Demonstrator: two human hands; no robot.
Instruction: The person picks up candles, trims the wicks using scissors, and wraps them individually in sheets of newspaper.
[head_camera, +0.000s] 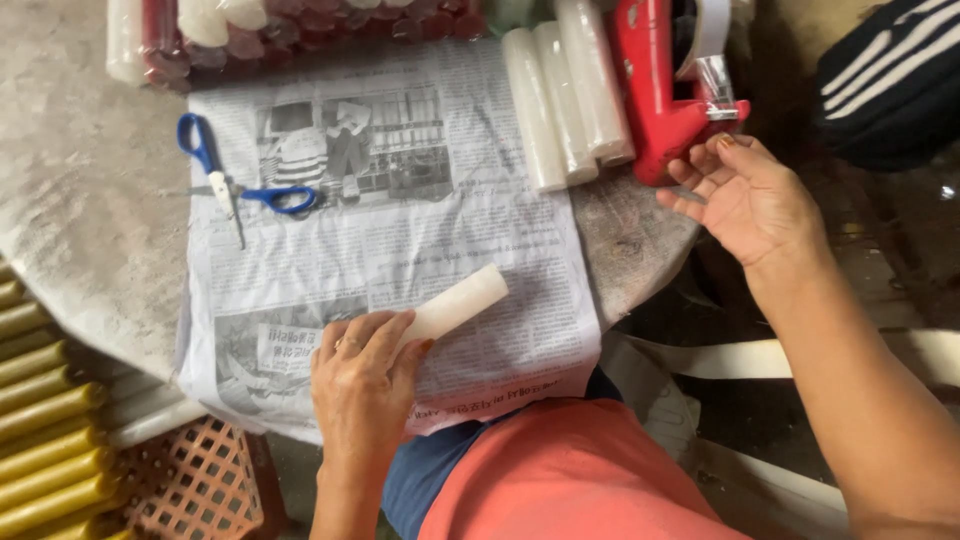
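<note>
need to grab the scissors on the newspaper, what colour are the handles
Blue handles on the scissors, seen in the head view, lying on the newspaper.

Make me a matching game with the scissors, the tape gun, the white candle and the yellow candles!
Things:
1. scissors
2. tape gun
3. white candle
4. yellow candles

Places:
A. under the left hand
B. stacked at the far left edge
C. lying on the newspaper, handles blue
D. by the right hand

Pairs: 1-C, 2-D, 3-A, 4-B
</note>
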